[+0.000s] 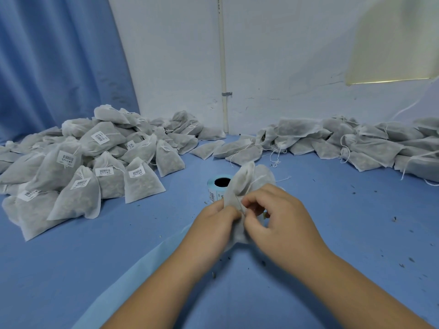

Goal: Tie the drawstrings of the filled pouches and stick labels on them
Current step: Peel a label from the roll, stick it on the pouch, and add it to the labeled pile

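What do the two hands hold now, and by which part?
One filled pale grey fabric pouch: the left hand grips its middle, and the right hand pinches it at the same place.

Blue curtain [47,67] at left; white pipe [222,67] up the wall [285,55]; dark crumbs [394,219] on blue cloth [71,269]

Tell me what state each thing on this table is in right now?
Held pouch: filled, no label showing.
Left hand: grips the pouch's neck.
Right hand: pinches the pouch beside it.
Label roll: standing on end, partly hidden.
Left pile: pouches cinched, many labelled.
Right pile: pouches unlabelled, strings loose.
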